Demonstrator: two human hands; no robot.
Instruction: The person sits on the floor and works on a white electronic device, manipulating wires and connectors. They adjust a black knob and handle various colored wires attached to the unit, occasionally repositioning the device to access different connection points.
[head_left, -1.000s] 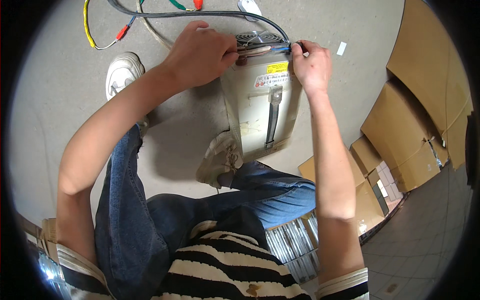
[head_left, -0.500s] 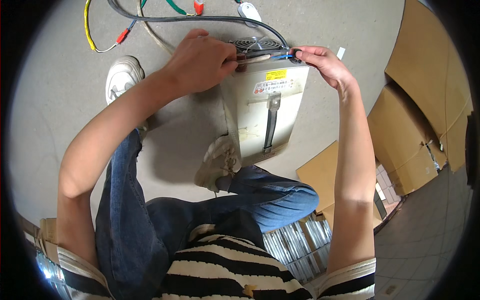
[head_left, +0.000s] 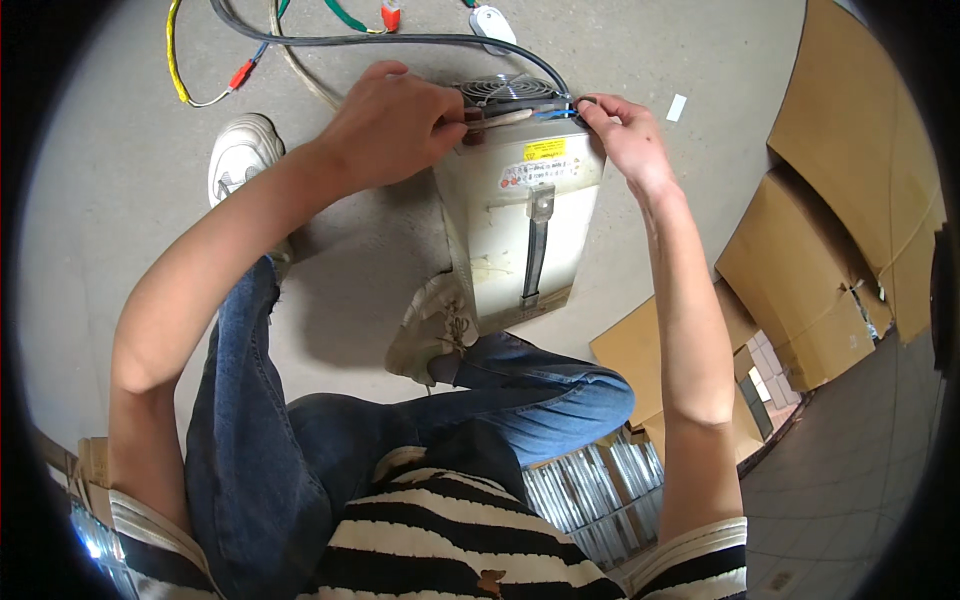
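A cream-white box-shaped machine (head_left: 500,240) stands on the floor between my feet, with a black strap handle (head_left: 536,250) on its near side. On its top sits a round wire fan grille (head_left: 508,88). My left hand (head_left: 400,122) is closed at the top left edge, its fingertips pinching a whitish cable (head_left: 505,119) that runs along the edge. My right hand (head_left: 632,140) pinches a small dark round part at the top right corner, mostly hidden by the fingers. A short blue wire (head_left: 556,113) reaches toward it.
A thick black cable (head_left: 420,38) arches over the floor to the machine's top. Beyond lie a red connector (head_left: 241,74) on thin wires and a white oval device (head_left: 493,28). Cardboard boxes (head_left: 800,275) stand at right; silvery packed pieces (head_left: 590,500) lie behind my knee.
The machine's top and my right hand have shifted slightly left and a little toward me. My right fingers have closed further over the dark part. My left hand stays at its edge.
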